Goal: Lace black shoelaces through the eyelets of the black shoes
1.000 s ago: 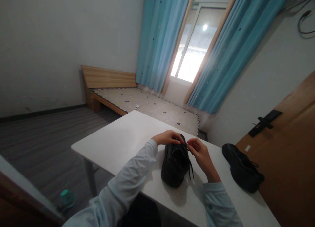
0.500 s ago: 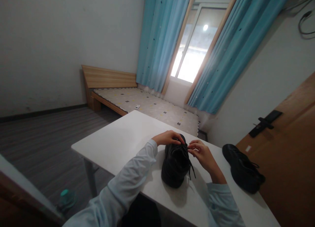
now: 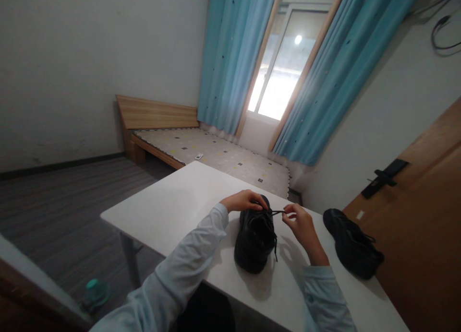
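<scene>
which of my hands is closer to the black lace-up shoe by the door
Right. Your right hand, pinching a thin black lace, is left of that shoe; your left hand is farther left, at the other black shoe.

Black shoe (image 3: 252,250) and second shoe (image 3: 355,249) on a white table (image 3: 163,205)

Your head cam's kinda tilted, looking forward and down, tabletop (image 3: 173,197) pretty close, window (image 3: 277,87) way further back.
</scene>
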`<state>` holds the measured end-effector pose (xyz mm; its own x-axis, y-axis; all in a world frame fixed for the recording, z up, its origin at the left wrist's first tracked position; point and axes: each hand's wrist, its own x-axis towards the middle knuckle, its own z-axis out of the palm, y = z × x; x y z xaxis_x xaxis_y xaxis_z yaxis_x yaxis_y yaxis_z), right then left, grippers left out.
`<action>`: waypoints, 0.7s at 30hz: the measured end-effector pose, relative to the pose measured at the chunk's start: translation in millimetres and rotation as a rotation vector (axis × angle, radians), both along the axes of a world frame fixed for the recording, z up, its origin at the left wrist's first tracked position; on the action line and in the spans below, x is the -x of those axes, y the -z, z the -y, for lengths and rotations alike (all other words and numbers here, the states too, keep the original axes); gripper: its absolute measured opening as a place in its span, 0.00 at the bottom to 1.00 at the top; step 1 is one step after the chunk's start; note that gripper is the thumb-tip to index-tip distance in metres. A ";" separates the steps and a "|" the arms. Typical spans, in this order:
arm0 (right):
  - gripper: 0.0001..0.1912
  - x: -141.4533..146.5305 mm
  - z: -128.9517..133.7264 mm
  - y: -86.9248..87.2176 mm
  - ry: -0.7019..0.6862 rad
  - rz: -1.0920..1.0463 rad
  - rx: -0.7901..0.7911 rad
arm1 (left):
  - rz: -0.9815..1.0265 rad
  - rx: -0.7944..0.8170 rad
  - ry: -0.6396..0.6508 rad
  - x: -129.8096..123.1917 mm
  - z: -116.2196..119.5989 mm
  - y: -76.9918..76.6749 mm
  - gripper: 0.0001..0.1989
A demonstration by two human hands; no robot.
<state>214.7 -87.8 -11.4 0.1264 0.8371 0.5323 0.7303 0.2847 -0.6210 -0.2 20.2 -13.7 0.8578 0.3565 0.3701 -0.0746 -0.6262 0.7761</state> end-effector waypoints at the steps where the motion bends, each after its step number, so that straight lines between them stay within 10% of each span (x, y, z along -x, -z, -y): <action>1: 0.07 0.6 0.0 -0.2 0.010 -0.068 0.011 | -0.002 0.001 -0.005 0.2 0.3 -0.4 0.13; 9: 0.14 18.2 5.6 -6.1 -0.230 -0.707 0.135 | -0.011 0.006 -0.009 1.0 0.4 -0.8 0.13; 21: 0.09 28.3 6.8 -10.4 -0.329 -0.864 0.072 | -0.008 0.041 -0.017 1.2 2.4 -2.3 0.13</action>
